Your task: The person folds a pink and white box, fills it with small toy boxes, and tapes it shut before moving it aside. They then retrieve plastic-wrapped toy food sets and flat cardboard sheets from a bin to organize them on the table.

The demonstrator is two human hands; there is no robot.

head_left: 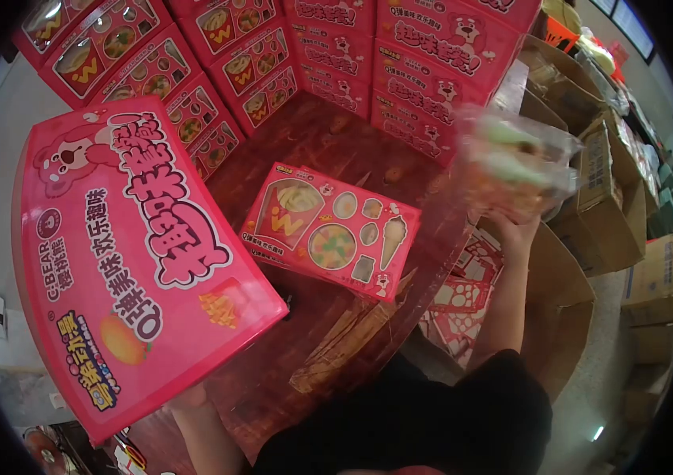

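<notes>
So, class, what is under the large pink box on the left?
Part of the left hand shows at the lower edge of the large pink box; the rest, and anything directly beneath, is covered.

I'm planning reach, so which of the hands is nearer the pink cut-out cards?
Right. The right hand is close to the pink cut-out cards; the left hand is across the table, at the large pink box.
</notes>
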